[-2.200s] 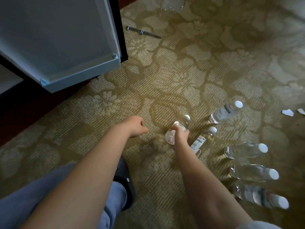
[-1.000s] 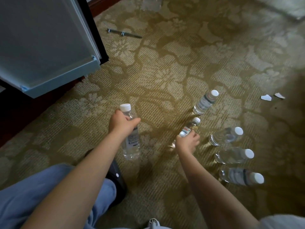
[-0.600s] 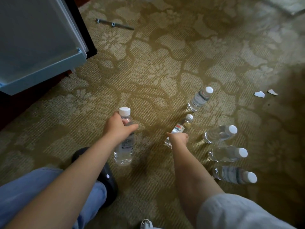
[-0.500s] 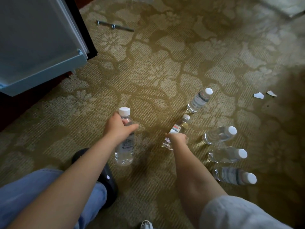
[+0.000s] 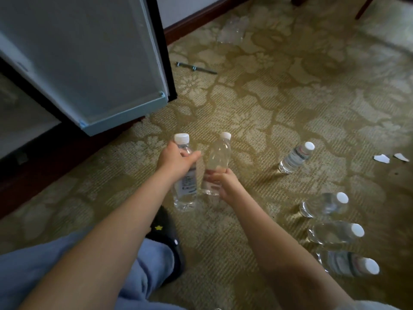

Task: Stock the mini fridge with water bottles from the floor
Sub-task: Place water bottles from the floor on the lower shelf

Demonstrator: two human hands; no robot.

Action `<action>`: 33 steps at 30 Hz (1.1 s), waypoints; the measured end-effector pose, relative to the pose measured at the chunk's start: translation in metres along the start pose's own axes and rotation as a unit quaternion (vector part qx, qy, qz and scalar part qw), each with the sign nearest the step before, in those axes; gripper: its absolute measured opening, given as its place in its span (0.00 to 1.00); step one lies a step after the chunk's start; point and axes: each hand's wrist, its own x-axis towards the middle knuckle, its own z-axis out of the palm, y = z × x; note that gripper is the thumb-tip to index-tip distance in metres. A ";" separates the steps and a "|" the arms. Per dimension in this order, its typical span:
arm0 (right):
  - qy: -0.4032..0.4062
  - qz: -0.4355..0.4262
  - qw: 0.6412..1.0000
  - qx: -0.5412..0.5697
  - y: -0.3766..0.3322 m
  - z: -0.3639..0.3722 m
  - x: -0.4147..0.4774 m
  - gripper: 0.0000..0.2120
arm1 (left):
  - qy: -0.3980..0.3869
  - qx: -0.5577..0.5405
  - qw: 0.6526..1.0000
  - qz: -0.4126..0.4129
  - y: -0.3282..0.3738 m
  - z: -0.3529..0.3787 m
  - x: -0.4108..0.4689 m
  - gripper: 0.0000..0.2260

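The left grip [image 5: 174, 163] is clamped round the upper body of a labelled bottle [image 5: 186, 191]. The thumb lies across the front and the white cap stands clear above the knuckles. Just beside it, the right grip [image 5: 224, 180] is closed on the lower part of a second bottle [image 5: 218, 155], a clear one, which leans a little toward the first. The two bottles are held side by side, shoulders almost touching, in front of the person's knee. I cannot tell whether their bases touch the carpet [image 5: 257, 104].

Up and to the left, the fridge door [image 5: 89, 63] hangs open, its pale blue bottom corner near the two caps. The mini fridge [image 5: 20, 121] shows only a dim strip of its inside at the left edge.

To the right, a lone bottle [image 5: 295, 157] sits on the carpet, well apart from the hands. Nearer the person, a row of three bottles [image 5: 335, 232] lines up close together, caps pointing right.

Below the forearms are a blue trouser leg [image 5: 67, 265] and a black slipper [image 5: 169, 238] with a small yellow star. Farther off, a thin metal rod [image 5: 195, 68] lies near the door. Crumpled clear plastic wrap [image 5: 232, 30] rests by the dark baseboard [image 5: 196, 21]. Two white paper scraps [image 5: 382, 158] lie at the far right.
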 end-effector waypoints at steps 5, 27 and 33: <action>-0.067 -0.105 0.990 -0.068 -0.047 0.063 -0.033 0.29 | 0.085 -0.031 0.996 0.026 0.007 -0.057 -0.007 0.18; -0.211 -0.334 0.904 -0.163 -0.128 0.297 -0.214 0.12 | 0.365 -0.178 0.904 0.133 -0.031 -0.301 -0.126 0.17; -0.260 -0.338 0.878 -0.216 -0.108 0.372 -0.227 0.12 | 0.434 -0.203 0.873 0.097 -0.080 -0.351 -0.141 0.19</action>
